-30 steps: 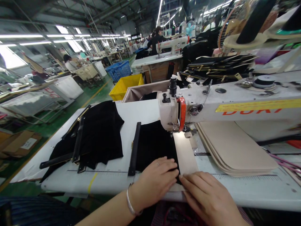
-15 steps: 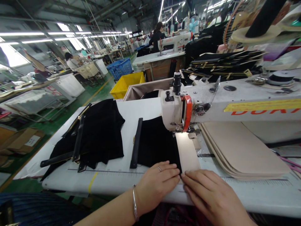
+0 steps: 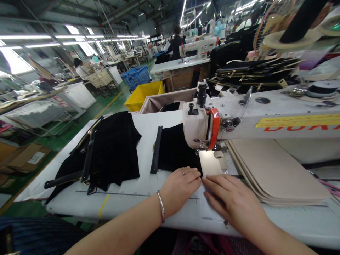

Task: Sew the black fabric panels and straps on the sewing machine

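A black fabric panel [image 3: 175, 148] with a dark zipper strip [image 3: 156, 150] along its left edge lies flat on the sewing table [image 3: 132, 209]. Its right edge meets a beige piece [image 3: 211, 166] under the head of a white sewing machine [image 3: 198, 124]. My left hand [image 3: 182, 189], with a ring and a silver bangle, rests flat on the black panel's near right corner, fingers stretched out. Flat against the near end of the beige piece lies my right hand [image 3: 231, 198], fingers extended. The fingertips of both hands almost meet at the seam. The needle area is partly hidden by the machine head.
A stack of beige panels [image 3: 276, 173] lies right of the needle. Black zippered pieces [image 3: 114, 148] are piled on the left. Behind the table stand a yellow crate [image 3: 145, 95] and a blue basket [image 3: 136, 77]. More zippered pieces [image 3: 252, 76] sit behind the machine.
Both hands have slid away from me toward the needle. The black panel and the beige piece have moved the same way, further under the machine head.
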A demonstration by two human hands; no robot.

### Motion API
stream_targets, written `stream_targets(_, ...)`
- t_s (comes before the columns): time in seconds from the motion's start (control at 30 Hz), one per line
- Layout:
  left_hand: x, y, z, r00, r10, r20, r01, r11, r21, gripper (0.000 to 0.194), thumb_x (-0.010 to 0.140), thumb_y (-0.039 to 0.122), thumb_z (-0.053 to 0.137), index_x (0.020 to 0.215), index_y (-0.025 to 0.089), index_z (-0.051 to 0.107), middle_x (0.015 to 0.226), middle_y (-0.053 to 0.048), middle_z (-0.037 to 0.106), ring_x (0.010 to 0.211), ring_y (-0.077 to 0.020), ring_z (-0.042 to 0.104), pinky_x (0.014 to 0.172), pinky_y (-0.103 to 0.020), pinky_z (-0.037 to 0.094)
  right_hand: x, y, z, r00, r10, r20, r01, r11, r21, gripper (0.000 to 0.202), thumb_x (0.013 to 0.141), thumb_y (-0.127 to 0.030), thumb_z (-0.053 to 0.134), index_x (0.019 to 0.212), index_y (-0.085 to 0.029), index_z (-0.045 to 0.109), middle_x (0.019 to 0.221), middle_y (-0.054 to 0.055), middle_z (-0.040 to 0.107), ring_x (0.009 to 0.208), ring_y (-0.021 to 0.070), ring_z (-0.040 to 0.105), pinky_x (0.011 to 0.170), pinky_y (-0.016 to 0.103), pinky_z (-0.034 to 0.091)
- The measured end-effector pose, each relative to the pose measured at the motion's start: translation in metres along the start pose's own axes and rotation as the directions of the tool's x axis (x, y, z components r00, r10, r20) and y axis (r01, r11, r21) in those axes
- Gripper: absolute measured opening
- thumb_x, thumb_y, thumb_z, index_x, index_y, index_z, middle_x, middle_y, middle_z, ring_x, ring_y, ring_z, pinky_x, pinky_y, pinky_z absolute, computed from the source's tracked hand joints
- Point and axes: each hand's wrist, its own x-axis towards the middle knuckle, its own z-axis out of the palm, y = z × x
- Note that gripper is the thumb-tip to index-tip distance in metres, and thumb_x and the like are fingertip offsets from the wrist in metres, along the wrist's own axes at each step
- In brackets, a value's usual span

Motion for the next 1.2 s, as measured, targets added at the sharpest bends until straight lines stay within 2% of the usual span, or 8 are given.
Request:
stream_targets(0.37, 0.023, -0.027, 0.006, 0.999, -0.032, 0.024, 0.030, 0.998, 0.052, 0.023, 0.093, 0.011, 0.046, 0.114, 0.013, 0.056, 0.124, -0.008, 0.059, 0.120, -0.0173, 0.051, 0.106, -0.034, 0.040, 0.029, 0.013, 0.001, 1.000, 0.018, 0.014, -0.017, 0.997, -0.079, 0.035, 0.087, -0.028, 0.055, 0.120, -0.020, 0.059, 0.106, 0.007, 0.064, 0.099, 0.0220, 0.057, 0.090, 0.039, 0.046)
stream_targets(0.57, 0.033, -0.038, 0.005, 0.996, -0.087, 0.010, 0.087, 0.996, -0.018, 0.020, 0.092, 0.010, 0.048, 0.108, 0.014, 0.058, 0.116, -0.008, 0.058, 0.110, -0.0176, 0.055, 0.103, -0.034, 0.043, 0.041, 0.018, 0.003, 0.999, 0.034, 0.036, -0.030, 0.992, -0.122, 0.035, 0.088, -0.030, 0.052, 0.120, -0.018, 0.059, 0.107, 0.008, 0.063, 0.097, 0.0226, 0.057, 0.087, 0.040, 0.046)
stream_targets(0.73, 0.038, -0.046, 0.012, 0.987, -0.155, -0.048, 0.150, 0.985, -0.088, 0.024, 0.089, 0.006, 0.048, 0.109, 0.016, 0.057, 0.117, -0.007, 0.057, 0.113, -0.0190, 0.054, 0.103, -0.037, 0.044, 0.046, 0.021, 0.009, 0.998, 0.070, -0.003, -0.070, 0.987, -0.143, 0.040, 0.087, -0.032, 0.051, 0.124, -0.017, 0.057, 0.108, 0.011, 0.064, 0.092, 0.0241, 0.058, 0.082, 0.041, 0.047)
stream_targets(0.9, 0.042, -0.050, 0.017, 0.971, -0.222, -0.092, 0.206, 0.965, -0.162, 0.027, 0.086, 0.003, 0.049, 0.107, 0.016, 0.059, 0.117, -0.008, 0.058, 0.114, -0.0181, 0.054, 0.104, -0.035, 0.045, 0.047, 0.021, 0.014, 0.995, 0.101, -0.021, -0.103, 0.986, -0.132, 0.043, 0.088, -0.031, 0.050, 0.128, -0.017, 0.054, 0.111, 0.011, 0.064, 0.097, 0.0250, 0.057, 0.086, 0.042, 0.045)
stream_targets(1.2, 0.043, -0.049, 0.022, 0.966, -0.226, -0.128, 0.201, 0.963, -0.182, 0.030, 0.084, -0.001, 0.048, 0.106, 0.016, 0.059, 0.117, -0.006, 0.059, 0.117, -0.0167, 0.053, 0.107, -0.034, 0.044, 0.047, 0.018, 0.016, 0.988, 0.153, -0.018, -0.154, 0.985, -0.071, 0.041, 0.088, -0.028, 0.050, 0.127, -0.018, 0.053, 0.110, 0.011, 0.063, 0.102, 0.0252, 0.055, 0.090, 0.043, 0.043)
